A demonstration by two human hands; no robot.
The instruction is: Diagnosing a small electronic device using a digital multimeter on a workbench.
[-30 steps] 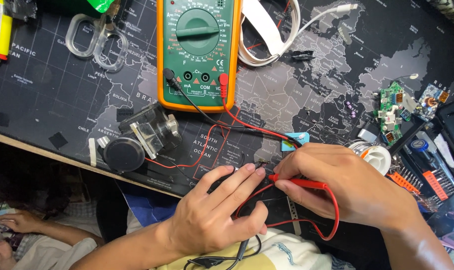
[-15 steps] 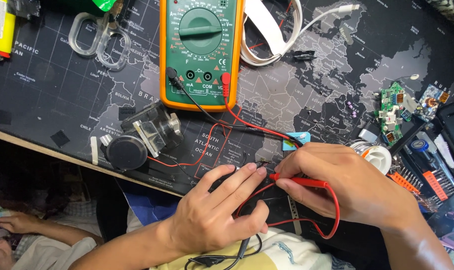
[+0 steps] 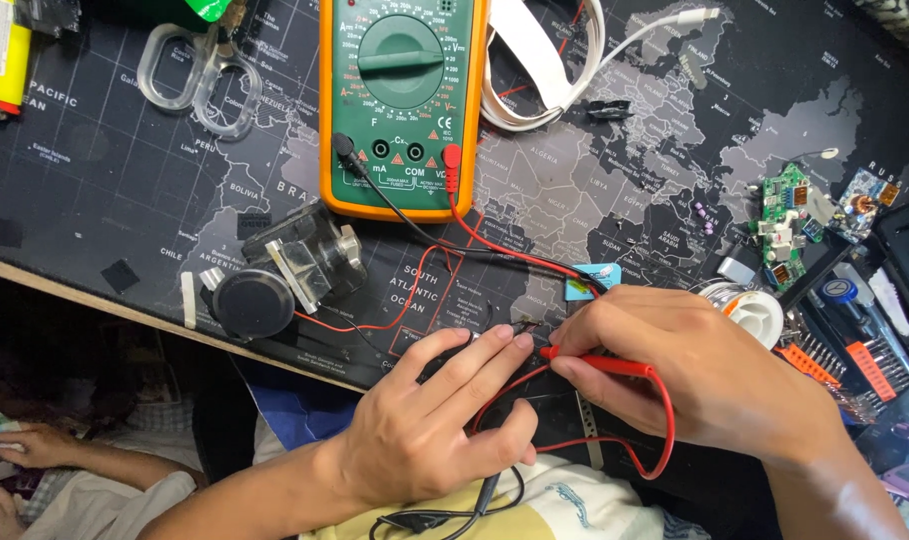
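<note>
My right hand (image 3: 690, 375) grips a red multimeter probe (image 3: 600, 365) whose tip points left toward my left fingertips. My left hand (image 3: 435, 420) rests on the dark world-map desk mat (image 3: 105, 190), fingers pinched on a black probe; its tip touches a small part at the fingertips that I cannot make out. Red and black leads run up to an orange and green multimeter (image 3: 405, 100) at the top centre. A small motor-like assembly with a black round cap (image 3: 280, 280) sits left of my hands, with thin red wires trailing from it.
Clear-handled scissors (image 3: 200, 80) lie at the top left. A white flat cable (image 3: 545, 70) lies right of the meter. Green circuit boards (image 3: 785, 220), a solder spool (image 3: 755, 310) and a screwdriver bit set (image 3: 855, 350) crowd the right edge. Another person's arm (image 3: 35, 450) shows at the bottom left.
</note>
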